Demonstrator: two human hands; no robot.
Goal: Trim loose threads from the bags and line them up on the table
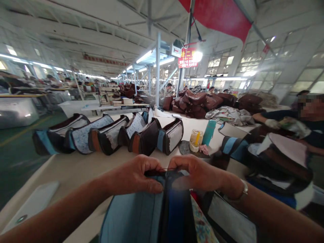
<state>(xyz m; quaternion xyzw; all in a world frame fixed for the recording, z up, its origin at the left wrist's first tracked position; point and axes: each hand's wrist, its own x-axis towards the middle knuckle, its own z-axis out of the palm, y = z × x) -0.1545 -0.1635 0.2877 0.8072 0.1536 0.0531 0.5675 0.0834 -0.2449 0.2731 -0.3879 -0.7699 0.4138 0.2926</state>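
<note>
A bag piece (134, 216) with a light blue panel and a black and dark blue strip stands upright at the bottom centre. My left hand (141, 173) pinches its top edge, thumb on the blue side and fingers over the rim. Just to the right, my right hand (196, 172) grips the dark strip's top edge, its fingertips close to the left ones. The right thumb is blurred. Below my right hand shows a floral lining (202, 222).
Several part-made bags (101, 135) stand in a row across the pale table (83, 168). Beyond my right hand are a jar (196, 140) and a teal bottle (209, 132). More bag pieces (280, 155) pile up at right, near a co-worker's gloved hand (272, 124). A white phone-like slab (32, 202) lies left.
</note>
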